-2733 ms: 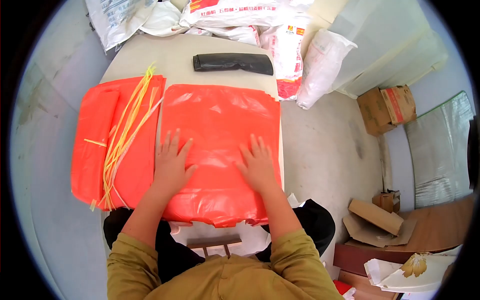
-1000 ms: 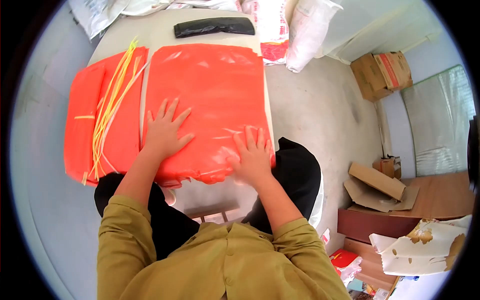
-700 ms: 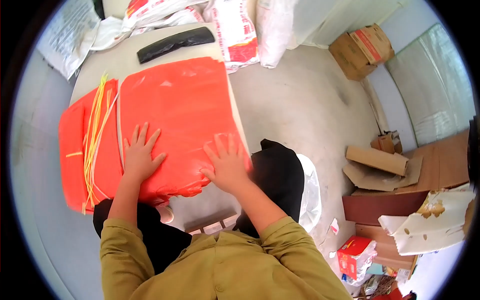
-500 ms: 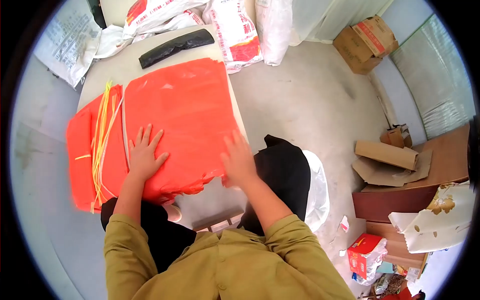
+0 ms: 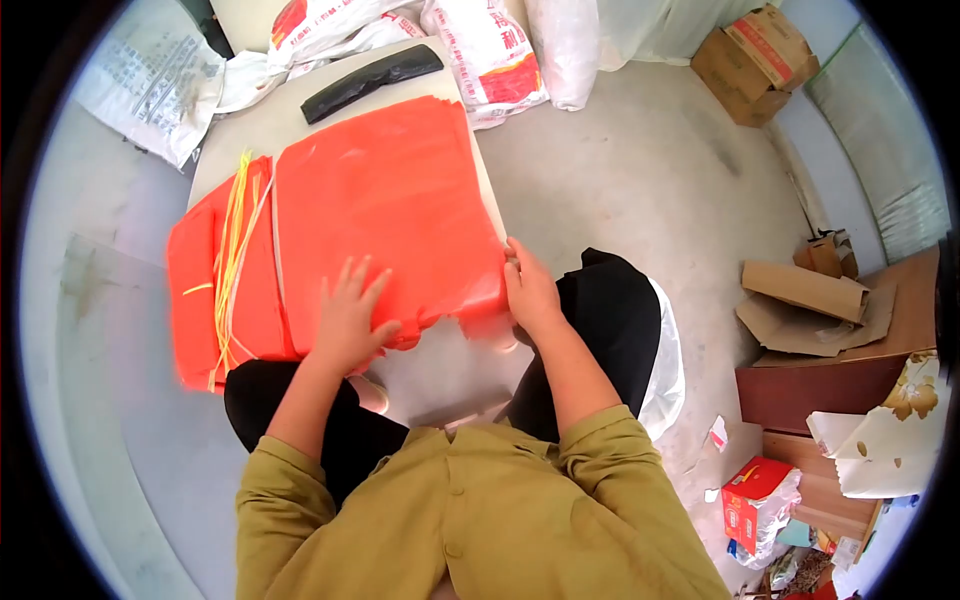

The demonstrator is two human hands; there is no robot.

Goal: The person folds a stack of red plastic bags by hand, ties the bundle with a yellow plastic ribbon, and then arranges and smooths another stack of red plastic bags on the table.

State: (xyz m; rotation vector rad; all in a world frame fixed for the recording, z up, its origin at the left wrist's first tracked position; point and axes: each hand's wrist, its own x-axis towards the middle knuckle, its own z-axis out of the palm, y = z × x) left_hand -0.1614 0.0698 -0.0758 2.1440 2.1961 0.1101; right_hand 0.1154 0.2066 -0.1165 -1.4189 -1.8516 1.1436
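Observation:
A stack of thin red plastic bags (image 5: 390,190) lies flat on the table in front of me, its near edge ragged and hanging over. My left hand (image 5: 350,318) rests near that edge, fingers spread and slightly blurred. At the right side of the stack, my right hand (image 5: 533,292) has its fingers bent around the edge, closed on the red plastic; the thumb side is partly hidden. To the left lies a folded red bundle (image 5: 195,290), with yellow and white ties (image 5: 237,250) strung across it.
A rolled black plastic bundle (image 5: 372,82) lies at the table's far end. Printed white sacks (image 5: 490,60) stand behind it. Cardboard boxes (image 5: 750,70) sit by the right wall, and flattened cardboard (image 5: 815,310) and a red box (image 5: 755,500) lie nearer on the right.
My left hand has slid right and nearer to me across the red stack. My right hand has moved from the near corner onto the right edge. The view has shifted slightly.

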